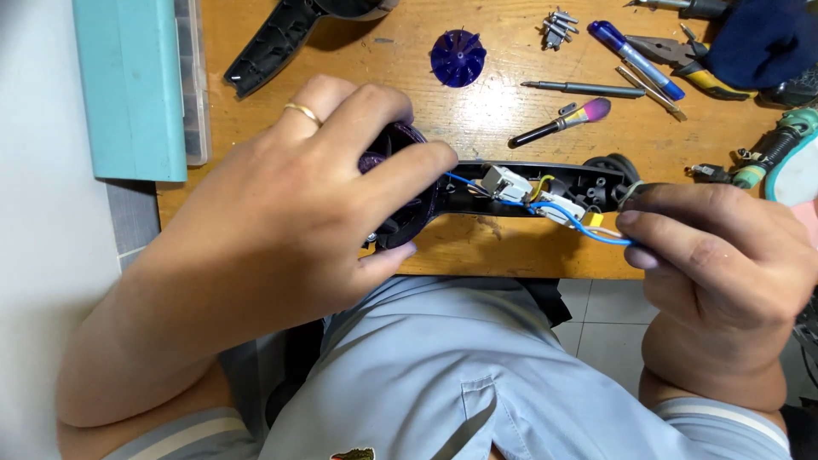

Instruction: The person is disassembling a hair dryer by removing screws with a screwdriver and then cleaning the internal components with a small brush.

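The opened dryer [511, 192] is held at the near edge of the table [494, 128]. Its round purple head is clasped by the left hand [281, 196] (a ring on one finger), and the blue wire [588, 228] at the handle end is pinched by the right hand [724, 255]. Farther off lie a blue fan [457, 58], a screwdriver [584, 88], a pen [639, 58] and screws [558, 27].

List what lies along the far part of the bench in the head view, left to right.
Teal box → black handle shell → purple fan impeller → small screws → blue pen → pliers → dark blue cloth.
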